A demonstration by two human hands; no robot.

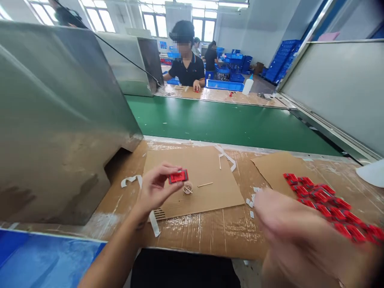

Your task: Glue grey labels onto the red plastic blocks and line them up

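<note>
My left hand pinches a small red plastic part with dark grey edges, held above a cardboard sheet. Just beneath it on the cardboard sits a small round pot with a stick across it. A thin wooden stick lies to the right of the pot. My right hand is smeared by motion, over the table beside several small white square pieces; its fingers cannot be made out. Partly behind that hand, several red parts like the held one are laid out in rows.
A metal housing rises on the left. Beyond the table runs a green conveyor belt, with a co-worker seated across it. A white bottle stands on the far side. A blue bin is at lower left.
</note>
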